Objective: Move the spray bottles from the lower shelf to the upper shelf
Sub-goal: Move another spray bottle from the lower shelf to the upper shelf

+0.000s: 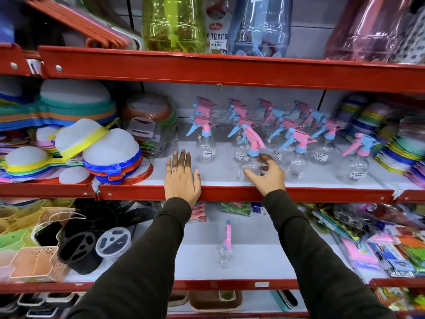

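Several clear spray bottles [296,155] with pink and blue trigger heads stand in rows on the upper shelf [142,192], which has a white deck and a red front lip. My right hand [268,174] wraps thumb and fingers around the clear body of one such spray bottle [253,143] standing near the shelf's front edge. My left hand [181,178] lies flat, palm down, on the shelf's front edge to the left of the bottles and holds nothing. One lone spray bottle [226,252] stands upright on the lower shelf [264,261] between my arms.
Stacked colourful mesh food covers [96,146] crowd the upper shelf's left side, and more stacks [395,143] fill its right. The lower shelf holds baskets and black containers [80,249] on the left and packaged goods [379,245] on the right. Large plastic jars [172,21] stand on the top shelf.
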### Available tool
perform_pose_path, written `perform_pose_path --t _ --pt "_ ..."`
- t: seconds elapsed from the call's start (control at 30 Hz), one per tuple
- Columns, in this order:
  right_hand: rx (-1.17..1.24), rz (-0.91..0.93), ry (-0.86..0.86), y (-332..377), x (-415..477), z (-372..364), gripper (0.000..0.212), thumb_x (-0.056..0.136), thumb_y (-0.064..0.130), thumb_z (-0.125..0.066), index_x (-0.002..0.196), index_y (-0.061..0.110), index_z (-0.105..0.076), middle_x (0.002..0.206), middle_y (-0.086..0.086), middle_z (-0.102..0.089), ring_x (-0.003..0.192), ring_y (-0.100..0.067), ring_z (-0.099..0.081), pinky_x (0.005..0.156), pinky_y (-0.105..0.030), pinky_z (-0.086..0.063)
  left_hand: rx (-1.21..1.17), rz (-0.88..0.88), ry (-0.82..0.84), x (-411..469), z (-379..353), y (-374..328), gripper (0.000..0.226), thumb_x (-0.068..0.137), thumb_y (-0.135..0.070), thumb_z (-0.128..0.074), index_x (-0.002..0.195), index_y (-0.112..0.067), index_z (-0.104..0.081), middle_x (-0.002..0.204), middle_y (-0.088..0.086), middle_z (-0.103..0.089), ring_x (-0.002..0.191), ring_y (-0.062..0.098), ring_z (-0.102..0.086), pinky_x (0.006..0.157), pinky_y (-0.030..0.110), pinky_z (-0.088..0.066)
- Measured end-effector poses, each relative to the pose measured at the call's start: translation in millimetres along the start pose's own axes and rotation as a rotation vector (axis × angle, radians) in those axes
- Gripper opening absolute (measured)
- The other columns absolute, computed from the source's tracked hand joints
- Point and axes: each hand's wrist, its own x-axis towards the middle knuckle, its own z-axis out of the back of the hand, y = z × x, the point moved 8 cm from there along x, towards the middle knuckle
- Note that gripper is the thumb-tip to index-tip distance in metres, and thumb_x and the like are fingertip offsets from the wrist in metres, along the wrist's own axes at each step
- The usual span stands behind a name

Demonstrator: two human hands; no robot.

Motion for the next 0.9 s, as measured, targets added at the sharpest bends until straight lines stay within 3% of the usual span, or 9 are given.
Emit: perform_pose_path --t 0.1,0.2,0.3,0.47,0.57,0.67,0.9 --pt "-0.07 0.022 -0.059 4.7 -1.9 1.8 0.079 0.067 0.053 -0.078 0.134 0.025 -0.048 0.136 -0.004 -0.048 0.127 -0.025 -0.049 0.107 -0.038 -0.044 -0.001 0.002 0.005 0.0 -0.3 0.2 0.066 0.097 -0.038 -0.019 0.153 -0.003 -0.027 0.163 0.015 -0.026 0.154 0.031 -0.01 0.126 0.045 -0.004" --pt "-0.122 0.01 -0.129 10.0 -3.3 4.5 0.082 0.057 0.069 -0.079 0.119 0.024 -0.05 0.119 0.0 -0.045 0.117 -0.022 -0.05 0.101 -0.035 -0.045 -0.004 0.003 0.005 -0.2 0.4 0.0 0.066 0.097 -0.037 -0.02 0.153 -0.002 -0.027 0.163 0.015 -0.026 0.154 0.032 -0.011 0.126 0.045 -0.006" --pt "-0.122 0.001 -0.133 9.5 0.9 4.2 0.07 0.059 0.059 -0.084 0.11 0.023 -0.054 0.108 0.001 -0.048 0.105 -0.02 -0.053 0.091 -0.03 -0.047 -0.009 0.003 0.008 -0.7 1.2 -0.3 0.067 0.097 -0.038 -0.019 0.153 -0.002 -0.027 0.162 0.016 -0.026 0.154 0.032 -0.011 0.126 0.045 -0.005" --pt "-0.081 0.025 -0.095 5.9 4.6 0.5 0.064 0.07 0.041 -0.082 0.125 0.018 -0.06 0.125 -0.004 -0.061 0.114 -0.024 -0.058 0.095 -0.031 -0.049 -0.006 0.003 0.01 -0.8 1.9 -0.3 0.067 0.097 -0.037 -0.019 0.153 -0.001 -0.027 0.162 0.017 -0.026 0.154 0.033 -0.011 0.126 0.045 -0.005" --pt "-0.064 0.025 -0.086 4.4 2.7 1.0 0.074 0.069 0.046 -0.082 0.133 0.022 -0.053 0.132 -0.003 -0.058 0.118 -0.022 -0.056 0.1 -0.035 -0.049 -0.004 0.001 0.012 -0.8 1.8 -0.7 0.068 0.097 -0.038 -0.018 0.153 -0.001 -0.027 0.163 0.017 -0.026 0.154 0.033 -0.011 0.126 0.045 -0.005" --pt "-0.095 -0.009 -0.122 2.2 0.1 3.2 0.081 0.062 0.056 -0.084 0.128 0.022 -0.053 0.127 -0.004 -0.056 0.115 -0.021 -0.054 0.098 -0.033 -0.047 -0.007 0.0 0.01 -0.2 2.3 -0.7 0.069 0.096 -0.038 -0.016 0.153 -0.001 -0.026 0.163 0.016 -0.025 0.154 0.033 -0.011 0.126 0.045 -0.004" --pt "-0.085 -0.015 -0.094 -1.2 4.3 0.6 0.069 0.068 0.042 -0.086 0.127 0.021 -0.057 0.129 -0.004 -0.06 0.112 -0.022 -0.059 0.096 -0.031 -0.05 -0.025 0.001 0.003 -0.9 2.8 -0.5 0.07 0.096 -0.04 -0.014 0.153 -0.001 -0.027 0.162 0.016 -0.026 0.154 0.032 -0.011 0.126 0.044 -0.003"
